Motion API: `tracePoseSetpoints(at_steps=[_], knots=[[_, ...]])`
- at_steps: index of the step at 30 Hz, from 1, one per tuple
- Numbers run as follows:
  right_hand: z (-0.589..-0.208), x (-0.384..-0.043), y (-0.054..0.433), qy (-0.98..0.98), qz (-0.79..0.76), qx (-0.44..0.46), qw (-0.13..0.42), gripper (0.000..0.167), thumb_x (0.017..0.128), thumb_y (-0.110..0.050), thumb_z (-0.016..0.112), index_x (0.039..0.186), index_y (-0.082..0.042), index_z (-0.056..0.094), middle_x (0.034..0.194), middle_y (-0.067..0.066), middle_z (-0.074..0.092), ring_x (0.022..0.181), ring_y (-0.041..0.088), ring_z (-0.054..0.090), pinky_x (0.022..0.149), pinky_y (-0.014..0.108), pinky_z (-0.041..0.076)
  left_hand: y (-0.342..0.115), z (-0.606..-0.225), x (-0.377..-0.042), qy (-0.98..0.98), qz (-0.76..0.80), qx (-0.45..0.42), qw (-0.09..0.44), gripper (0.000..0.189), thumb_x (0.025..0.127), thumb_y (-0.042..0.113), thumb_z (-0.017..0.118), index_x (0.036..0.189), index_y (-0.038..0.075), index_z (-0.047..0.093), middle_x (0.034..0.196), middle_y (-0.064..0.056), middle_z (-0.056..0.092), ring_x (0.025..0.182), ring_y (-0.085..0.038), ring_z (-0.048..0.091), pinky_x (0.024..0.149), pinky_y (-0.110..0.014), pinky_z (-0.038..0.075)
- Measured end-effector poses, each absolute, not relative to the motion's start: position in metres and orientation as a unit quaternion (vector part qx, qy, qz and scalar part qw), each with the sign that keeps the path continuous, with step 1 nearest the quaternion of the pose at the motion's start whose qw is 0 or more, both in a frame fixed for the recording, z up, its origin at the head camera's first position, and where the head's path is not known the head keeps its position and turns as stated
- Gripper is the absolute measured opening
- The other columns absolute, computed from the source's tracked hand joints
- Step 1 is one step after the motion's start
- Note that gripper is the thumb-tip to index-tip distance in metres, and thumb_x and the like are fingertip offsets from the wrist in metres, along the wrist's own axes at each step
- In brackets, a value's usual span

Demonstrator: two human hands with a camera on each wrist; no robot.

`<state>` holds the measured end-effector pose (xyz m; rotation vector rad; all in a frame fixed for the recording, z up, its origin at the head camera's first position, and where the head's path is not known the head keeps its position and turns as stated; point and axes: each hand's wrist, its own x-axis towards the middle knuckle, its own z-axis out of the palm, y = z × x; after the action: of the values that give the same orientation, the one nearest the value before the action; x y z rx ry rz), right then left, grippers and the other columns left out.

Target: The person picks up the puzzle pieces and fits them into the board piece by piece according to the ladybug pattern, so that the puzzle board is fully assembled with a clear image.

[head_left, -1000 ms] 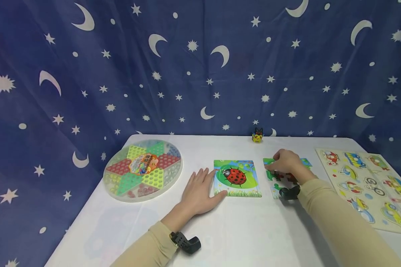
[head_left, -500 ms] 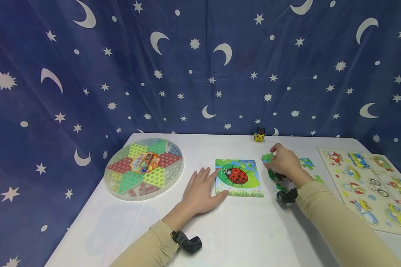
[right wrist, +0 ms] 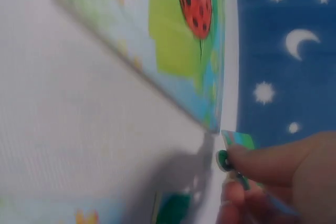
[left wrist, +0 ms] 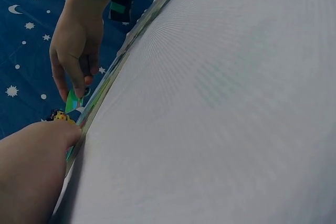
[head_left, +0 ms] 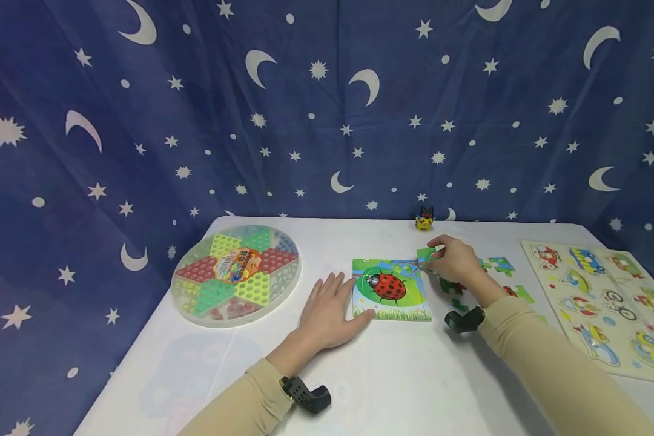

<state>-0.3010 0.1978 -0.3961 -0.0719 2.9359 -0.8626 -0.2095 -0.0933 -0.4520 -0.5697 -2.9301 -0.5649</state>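
My right hand (head_left: pixel 458 263) pinches a green puzzle piece (head_left: pixel 425 254) between thumb and fingers, just off the upper right corner of a square ladybug picture board (head_left: pixel 388 289). Up close in the right wrist view, the piece (right wrist: pixel 242 140) shows a green rounded tab by the thumb. The left hand (head_left: pixel 327 318) lies with fingers spread at the board's left edge, its thumb touching the lower left corner. More puzzle pieces (head_left: pixel 501 264) with green, blue and red parts lie beneath and beyond the right hand, partly hidden by it.
A round Chinese checkers board (head_left: pixel 201 300) lies at the left of the white table. At the right is a wooden vehicle puzzle board (head_left: pixel 605 321). A small yellow and black toy figure (head_left: pixel 424 220) stands at the back edge, before a blue curtain (head_left: pixel 305 91).
The right hand has moved left from the loose pieces toward the ladybug board, bringing the green piece with it. More loose pieces now show behind it. The left hand stays in place.
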Motion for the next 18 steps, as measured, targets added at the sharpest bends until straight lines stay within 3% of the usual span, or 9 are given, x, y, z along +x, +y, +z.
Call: tracePoseSetpoints(at_steps=[9, 18], knots=[[-0.4, -0.293, 0.173, 0.944, -0.319, -0.061, 0.062, 0.049, 0.093, -0.015, 0.073, 0.137, -0.003, 0.056, 0.108, 0.015, 0.067, 0.086, 0.028, 0.063, 0.068, 0.038, 0.053, -0.093, -0.453, -0.208, -0.964, -0.183, -0.187, 0.051, 0.082, 0.095, 0.068, 0.049, 0.157, 0.014, 0.043, 0.161, -0.017, 0.037, 0.152, -0.033, 0.025, 0.125, -0.049, 0.012], [-0.403, -0.291, 0.159, 0.94, -0.324, -0.073, 0.073, 0.046, 0.091, -0.014, 0.076, 0.134, -0.005, 0.06, 0.107, 0.012, 0.067, 0.094, 0.029, 0.062, 0.082, 0.045, 0.051, -0.093, -0.452, -0.209, -0.964, -0.183, -0.187, 0.051, 0.082, 0.096, 0.067, 0.049, 0.157, 0.013, 0.043, 0.161, -0.017, 0.037, 0.152, -0.033, 0.025, 0.125, -0.049, 0.012]])
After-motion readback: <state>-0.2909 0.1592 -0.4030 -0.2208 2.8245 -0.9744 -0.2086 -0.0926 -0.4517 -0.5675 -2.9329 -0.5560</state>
